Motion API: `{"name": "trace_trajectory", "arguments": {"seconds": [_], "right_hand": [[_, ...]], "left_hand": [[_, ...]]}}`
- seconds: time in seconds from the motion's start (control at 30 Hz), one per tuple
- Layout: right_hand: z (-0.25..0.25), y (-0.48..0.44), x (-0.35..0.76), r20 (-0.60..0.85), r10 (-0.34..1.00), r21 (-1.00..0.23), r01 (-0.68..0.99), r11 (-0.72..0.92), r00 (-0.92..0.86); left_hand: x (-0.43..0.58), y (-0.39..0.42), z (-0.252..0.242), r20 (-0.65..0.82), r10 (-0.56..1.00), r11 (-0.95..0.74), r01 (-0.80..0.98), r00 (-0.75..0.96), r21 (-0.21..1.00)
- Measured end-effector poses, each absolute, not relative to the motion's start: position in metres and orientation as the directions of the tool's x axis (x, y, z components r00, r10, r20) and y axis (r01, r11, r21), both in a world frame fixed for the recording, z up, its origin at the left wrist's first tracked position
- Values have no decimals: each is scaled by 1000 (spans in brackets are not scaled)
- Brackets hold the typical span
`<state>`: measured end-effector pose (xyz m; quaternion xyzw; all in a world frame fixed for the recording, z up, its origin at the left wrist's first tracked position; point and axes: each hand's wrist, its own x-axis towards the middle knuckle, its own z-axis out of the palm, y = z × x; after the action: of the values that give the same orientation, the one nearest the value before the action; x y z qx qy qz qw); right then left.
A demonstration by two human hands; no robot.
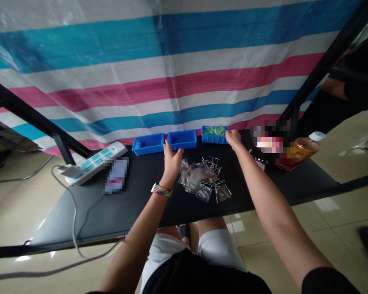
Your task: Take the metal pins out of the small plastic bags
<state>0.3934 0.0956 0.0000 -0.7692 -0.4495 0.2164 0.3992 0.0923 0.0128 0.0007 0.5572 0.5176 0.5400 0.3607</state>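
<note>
Now right hand [234,138] clasps crosswise right bin [214,139] at its end; open left hand [171,158] touches middle bin [182,141].

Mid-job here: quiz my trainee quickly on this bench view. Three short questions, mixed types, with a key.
1. Multiple choice: which blue bin holds the green pieces? A) left B) middle C) right
2. True or false: the power strip lies to the right of the pile of small bags.
3. Fill in: the left hand is at the front of the ___ blue bin.
Key: 1 C, the right bin, whose corner the right hand touches. 2 false, it lies to the left. 3 middle, the middle bin.
</note>
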Motion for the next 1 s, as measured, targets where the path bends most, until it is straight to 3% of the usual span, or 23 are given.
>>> {"name": "trace_trajectory", "arguments": {"seconds": [0.07, 0.17, 0.27, 0.37, 0.5, 0.6, 0.7, 0.8, 0.87, 0.93, 1.0], "right_hand": [[4, 86, 392, 36, 854, -818, 506, -274, 520], [13, 65, 386, 71, 854, -827, 508, -238, 516], [24, 34, 371, 113, 873, -838, 519, -172, 474], [34, -3, 349, 155, 908, -903, 428, -29, 389], [42, -51, 327, -42, 955, -999, -38, -32, 295], [44, -79, 326, -119, 989, -900, -430, -71, 85], [43, -100, 334, -120, 992, -811, -573, -122, -42], [38, -115, 341, -71, 996, -811, -584, -29, 50], [32, -123, 345, 9, 981, -842, -528, 112, 193], [23, -130, 349, 97, 935, -880, -409, 240, 340], [13, -135, 353, 165, 877, -914, -265, 308, 451]], "left_hand": [[100, 0, 5, 302, 938, -241, 308, -167, 920], [117, -12, 17, 262, 959, -225, 274, -108, 935], [131, -14, 31, 72, 996, -71, 11, -47, 997], [138, -14, 40, -36, 999, 37, -245, 8, 969], [135, -19, 45, -10, 1000, 6, -325, -12, 946], [130, -23, 47, -64, 995, 86, -323, 80, 942], [126, -24, 47, -90, 970, 158, -305, 227, 939], [120, -29, 41, -21, 961, 82, -211, 277, 974], [113, -37, 34, 102, 961, -107, 5, 257, 994], [106, -49, 26, 226, 898, -351, 306, 377, 885], [103, -63, 19, 211, 802, -532, 506, 559, 679]]}}
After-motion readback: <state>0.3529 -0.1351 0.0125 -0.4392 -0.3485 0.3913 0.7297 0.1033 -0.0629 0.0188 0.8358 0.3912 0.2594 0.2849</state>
